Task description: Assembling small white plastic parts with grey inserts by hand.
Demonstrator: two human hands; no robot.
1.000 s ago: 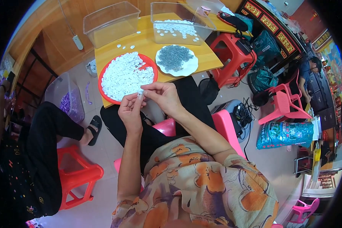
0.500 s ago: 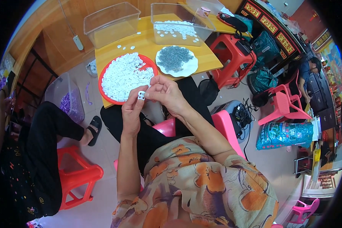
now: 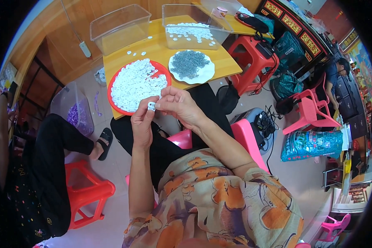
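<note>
Between the thumb and finger of my left hand [image 3: 142, 122] is a small white plastic piece [image 3: 151, 106] with dark holes. My right hand [image 3: 178, 106] is closed in a pinch right beside that piece; whatever its fingertips hold, if anything, is too small to make out. Both hands meet above my lap, at the near edge of a round red tray [image 3: 110, 93]. Heaped in the tray are many similar white pieces [image 3: 134, 84]. To its right, a white plate [image 3: 211, 73] bears a pile of tiny grey metal-looking parts [image 3: 188, 62].
The yellow table [image 3: 157, 35] also carries a clear bin [image 3: 120, 31] and another clear bin with white pieces [image 3: 194, 31]. A red stool [image 3: 252, 62] stands at the right. On the left sits another person [image 3: 41, 165], near a tub of purple material [image 3: 76, 111].
The white piece has turned in my fingers, and fewer of its dark holes show now. Both hands have shifted only slightly, staying together.
</note>
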